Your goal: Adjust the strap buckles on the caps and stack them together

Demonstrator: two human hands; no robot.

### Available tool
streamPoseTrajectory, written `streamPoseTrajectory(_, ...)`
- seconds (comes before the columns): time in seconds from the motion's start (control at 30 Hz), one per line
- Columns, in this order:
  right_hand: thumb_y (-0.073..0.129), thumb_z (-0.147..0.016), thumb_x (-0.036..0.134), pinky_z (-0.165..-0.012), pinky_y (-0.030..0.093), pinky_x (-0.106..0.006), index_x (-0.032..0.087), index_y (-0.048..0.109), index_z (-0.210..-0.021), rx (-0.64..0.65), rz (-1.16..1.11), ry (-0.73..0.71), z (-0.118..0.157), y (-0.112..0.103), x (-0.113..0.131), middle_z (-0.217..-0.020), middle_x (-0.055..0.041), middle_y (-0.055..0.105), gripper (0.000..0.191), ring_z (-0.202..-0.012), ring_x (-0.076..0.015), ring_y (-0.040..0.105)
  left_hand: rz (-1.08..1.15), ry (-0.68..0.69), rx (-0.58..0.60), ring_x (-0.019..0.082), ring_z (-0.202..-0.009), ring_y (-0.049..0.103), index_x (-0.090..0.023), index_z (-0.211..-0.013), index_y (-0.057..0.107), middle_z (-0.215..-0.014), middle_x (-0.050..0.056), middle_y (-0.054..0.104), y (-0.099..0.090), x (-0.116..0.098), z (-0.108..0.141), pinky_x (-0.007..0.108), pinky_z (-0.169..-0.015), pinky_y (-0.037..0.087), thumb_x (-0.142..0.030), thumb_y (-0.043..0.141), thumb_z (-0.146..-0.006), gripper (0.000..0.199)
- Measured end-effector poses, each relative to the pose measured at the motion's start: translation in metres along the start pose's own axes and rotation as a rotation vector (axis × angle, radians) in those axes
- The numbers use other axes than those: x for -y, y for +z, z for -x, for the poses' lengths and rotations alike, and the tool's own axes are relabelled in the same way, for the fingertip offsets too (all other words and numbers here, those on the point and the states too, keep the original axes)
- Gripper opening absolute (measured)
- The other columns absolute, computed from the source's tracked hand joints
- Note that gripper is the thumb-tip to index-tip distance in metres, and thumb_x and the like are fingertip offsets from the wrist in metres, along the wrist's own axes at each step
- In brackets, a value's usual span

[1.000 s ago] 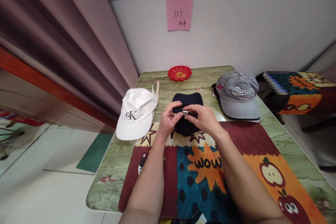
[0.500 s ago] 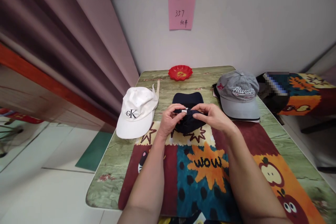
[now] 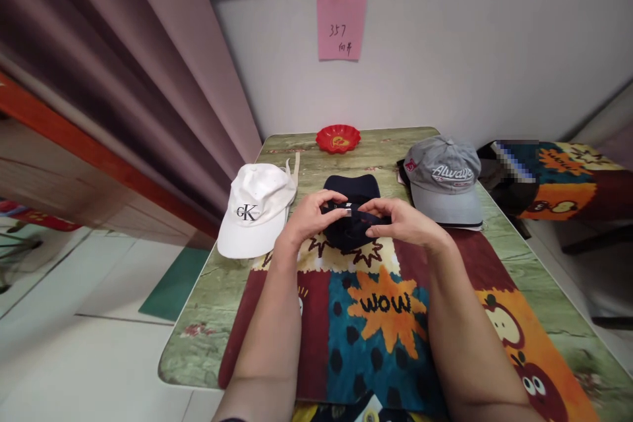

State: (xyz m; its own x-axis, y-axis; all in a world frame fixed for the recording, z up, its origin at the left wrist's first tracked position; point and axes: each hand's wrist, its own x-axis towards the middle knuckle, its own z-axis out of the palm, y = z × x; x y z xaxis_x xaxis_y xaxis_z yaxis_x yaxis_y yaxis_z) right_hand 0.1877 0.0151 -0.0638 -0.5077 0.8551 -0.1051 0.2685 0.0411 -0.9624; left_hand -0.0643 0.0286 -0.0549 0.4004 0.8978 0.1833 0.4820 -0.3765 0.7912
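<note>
A dark navy baseball cap (image 3: 352,186) lies at the middle of the table, its brim toward the wall and its back opening toward me. A small pale label shows at its back edge. My left hand (image 3: 312,214) is at the cap's left side, thumb and forefinger apart beside the label. My right hand (image 3: 403,221) is at the right side, its fingers spread around the cap's edge. Whether the fingertips touch the fabric is hard to tell. To the left sits a white cap (image 3: 257,211) with black letters; to the right, a grey cap (image 3: 445,175) rests on other caps.
A red scalloped dish (image 3: 339,138) stands at the back of the green wood-patterned table (image 3: 198,336). A colourful patterned mat (image 3: 380,343) lies under my arms. Behind is a wall with a pink note (image 3: 341,28); a curtain (image 3: 163,66) hangs at the left.
Both hands have loosened from their pinch at the cap's back edge, and the fingers have spread. The left hand has shifted slightly left. The cap stays in about the same place.
</note>
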Motion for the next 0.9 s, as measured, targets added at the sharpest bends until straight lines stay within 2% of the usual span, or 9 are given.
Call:
streamPoseTrajectory(0.13,0.074,-0.075,0.028,-0.078,0.051,-0.031,0.019,0.072,-0.105,-0.032,0.123,-0.006,0.002,-0.005,-0.001,-0.091,-0.0026,0.075,0.032,-0.085,-0.0191,0.066,-0.116,0.051,-0.019,0.029,-0.126,0.06,-0.024,-0.114,0.075,-0.132,0.008,0.069,0.001,0.003,-0.002,0.046,-0.113,0.041,-0.037,0.071,-0.086,0.031)
streamPoseTrajectory(0.23,0.072,-0.078,0.028,-0.077,0.05,-0.03,0.02,0.074,-0.101,-0.057,0.156,-0.034,0.0,-0.003,-0.001,-0.091,-0.0015,0.075,0.025,-0.083,-0.0184,0.065,-0.103,0.091,0.011,0.03,-0.137,0.052,-0.025,-0.119,0.074,-0.142,0.008,0.064,0.007,0.008,-0.004,0.049,-0.121,0.032,-0.035,0.069,-0.087,0.034)
streamPoseTrajectory(0.33,0.071,-0.08,0.029,-0.077,0.049,-0.03,0.02,0.075,-0.102,-0.082,0.143,-0.079,-0.003,0.002,0.0,-0.094,-0.0013,0.076,0.024,-0.086,-0.0192,0.066,0.037,0.104,0.078,0.028,-0.124,0.062,-0.022,-0.118,0.073,-0.126,0.009,0.072,0.011,0.01,-0.006,0.042,-0.113,0.042,-0.037,0.065,-0.091,0.032)
streamPoseTrajectory(0.43,0.072,-0.08,0.03,-0.079,0.05,-0.031,0.021,0.076,-0.105,-0.12,0.139,-0.095,-0.005,0.005,0.002,-0.095,-0.0017,0.077,0.027,-0.088,-0.0204,0.068,0.141,0.053,0.071,0.025,-0.106,0.068,-0.019,-0.106,0.075,-0.11,0.008,0.076,0.009,0.012,-0.005,0.036,-0.101,0.048,-0.04,0.067,-0.091,0.028)
streamPoseTrajectory(0.5,0.075,-0.08,0.033,-0.082,0.051,-0.032,0.02,0.075,-0.109,-0.134,0.114,-0.094,-0.004,0.004,0.004,-0.098,-0.003,0.077,0.032,-0.092,-0.0215,0.069,0.205,0.014,0.048,0.023,-0.101,0.068,-0.018,-0.101,0.075,-0.104,0.007,0.076,0.005,0.014,-0.003,0.034,-0.097,0.048,-0.042,0.069,-0.089,0.027)
streamPoseTrajectory(0.6,0.075,-0.083,0.039,-0.086,0.051,-0.033,0.019,0.075,-0.11,-0.168,0.077,-0.103,-0.001,0.002,0.007,-0.103,-0.0056,0.078,0.034,-0.097,-0.0228,0.07,0.351,-0.044,0.008,0.019,-0.094,0.066,-0.018,-0.109,0.071,-0.098,0.005,0.073,-0.001,0.018,0.001,0.03,-0.09,0.048,-0.041,0.075,-0.085,0.033)
streamPoseTrajectory(0.7,0.07,-0.088,0.046,-0.083,0.051,-0.033,0.019,0.076,-0.109,-0.183,0.07,-0.103,0.0,0.003,0.01,-0.101,-0.0064,0.078,0.035,-0.093,-0.0224,0.07,0.471,-0.081,-0.029,0.016,-0.088,0.064,-0.019,-0.105,0.068,-0.093,0.003,0.07,-0.002,0.02,0.003,0.027,-0.084,0.047,-0.037,0.081,-0.08,0.034)
streamPoseTrajectory(0.8,0.067,-0.09,0.046,-0.078,0.05,-0.032,0.02,0.077,-0.105,-0.207,0.094,-0.087,-0.006,0.012,0.01,-0.096,-0.0058,0.078,0.032,-0.086,-0.0215,0.069,0.474,-0.067,-0.034,0.015,-0.088,0.062,-0.018,-0.095,0.069,-0.093,0.003,0.069,-0.001,0.019,0.002,0.027,-0.085,0.046,-0.036,0.081,-0.08,0.026)
streamPoseTrajectory(0.9,0.066,-0.089,0.045,-0.07,0.048,-0.031,0.019,0.077,-0.098,-0.246,0.09,-0.078,-0.014,0.023,0.009,-0.086,-0.005,0.078,0.029,-0.077,-0.0203,0.068,0.436,-0.047,-0.028,0.016,-0.089,0.061,-0.018,-0.095,0.071,-0.093,0.003,0.068,0.0,0.018,0.002,0.028,-0.086,0.045,-0.037,0.08,-0.082,0.025)
